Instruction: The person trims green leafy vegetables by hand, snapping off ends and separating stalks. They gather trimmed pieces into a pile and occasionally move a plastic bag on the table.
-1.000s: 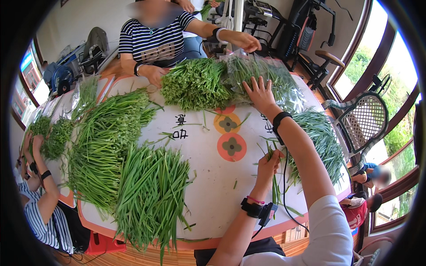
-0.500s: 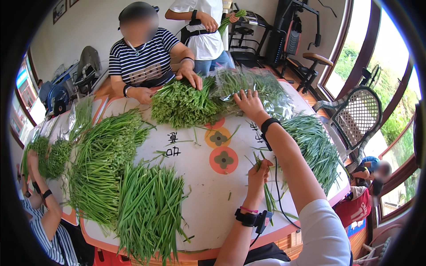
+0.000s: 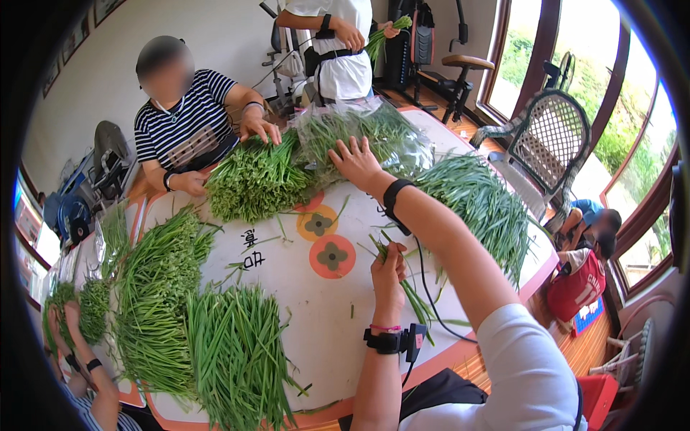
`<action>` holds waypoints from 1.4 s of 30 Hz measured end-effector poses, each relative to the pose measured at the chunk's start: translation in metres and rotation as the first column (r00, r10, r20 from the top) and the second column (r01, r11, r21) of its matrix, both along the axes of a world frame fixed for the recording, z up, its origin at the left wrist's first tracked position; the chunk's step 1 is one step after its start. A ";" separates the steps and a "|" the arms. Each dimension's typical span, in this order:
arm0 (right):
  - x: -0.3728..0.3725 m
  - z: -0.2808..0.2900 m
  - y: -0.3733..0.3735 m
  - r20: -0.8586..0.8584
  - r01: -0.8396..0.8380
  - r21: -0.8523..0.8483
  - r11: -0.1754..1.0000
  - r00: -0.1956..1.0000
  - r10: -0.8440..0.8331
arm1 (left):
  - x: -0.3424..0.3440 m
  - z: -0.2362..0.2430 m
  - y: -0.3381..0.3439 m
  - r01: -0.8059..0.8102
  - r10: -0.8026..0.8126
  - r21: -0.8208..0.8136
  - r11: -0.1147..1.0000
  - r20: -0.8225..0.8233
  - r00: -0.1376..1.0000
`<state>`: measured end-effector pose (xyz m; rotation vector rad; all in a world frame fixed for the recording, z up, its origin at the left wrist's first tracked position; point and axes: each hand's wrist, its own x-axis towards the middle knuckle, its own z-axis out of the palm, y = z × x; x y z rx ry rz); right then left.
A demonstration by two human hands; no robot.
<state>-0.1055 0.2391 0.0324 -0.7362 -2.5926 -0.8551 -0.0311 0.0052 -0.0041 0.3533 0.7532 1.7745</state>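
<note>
right hand (image 3: 357,164) reaching out, fingers spread flat on bagged greens (image 3: 374,136) | left hand (image 3: 389,271) gripping green stalks (image 3: 411,296), fingers closed round them

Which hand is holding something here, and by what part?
The left hand holds a small bunch of green stalks, grip near their upper end. The right hand holds nothing; it rests open on the clear bag of greens.

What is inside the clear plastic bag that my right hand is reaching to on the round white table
The clear plastic bag holds long green stalks. The right hand rests on its near edge. Glare and folds hide the lower layers and the table beneath.
</note>
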 end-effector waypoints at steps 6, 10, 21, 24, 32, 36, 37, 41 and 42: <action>0.032 0.026 -0.046 -0.148 -0.116 -0.274 0.955 0.986 0.077 | -0.006 -0.008 -0.001 -0.027 0.028 0.028 0.999 -0.007 1.000; 0.092 0.045 -0.077 -0.247 -0.296 -0.410 0.863 0.947 0.207 | -0.002 -0.007 0.001 -0.019 0.019 0.059 0.998 -0.002 1.000; 0.241 0.060 -0.144 -0.342 -0.248 -0.488 0.837 0.937 0.078 | 0.000 -0.014 0.002 -0.002 0.005 0.046 0.999 -0.067 0.998; 0.263 0.041 -0.143 -0.330 -0.169 -0.455 0.874 0.944 0.011 | 0.000 -0.012 -0.003 -0.016 0.016 0.002 1.000 -0.076 0.997; 0.293 0.023 -0.145 -0.332 -0.113 -0.330 0.937 0.943 -0.003 | 0.006 -0.017 0.003 0.016 -0.013 0.032 0.999 -0.094 0.996; 0.293 0.034 -0.138 -0.306 -0.063 -0.362 0.930 0.950 -0.055 | 0.002 -0.016 0.000 -0.010 0.013 0.029 1.000 -0.103 0.995; 0.294 0.038 -0.138 -0.304 -0.057 -0.365 0.929 0.951 -0.061 | 0.001 -0.015 0.000 -0.007 0.010 0.037 0.999 -0.102 0.995; 0.300 0.040 -0.130 -0.273 0.011 -0.410 0.912 0.953 -0.134 | 0.002 -0.014 0.000 0.001 0.002 0.047 0.999 -0.077 0.997; 0.296 0.040 -0.124 -0.264 0.017 -0.426 0.904 0.954 -0.142 | -0.001 -0.015 -0.001 -0.005 0.009 0.053 0.999 -0.082 0.997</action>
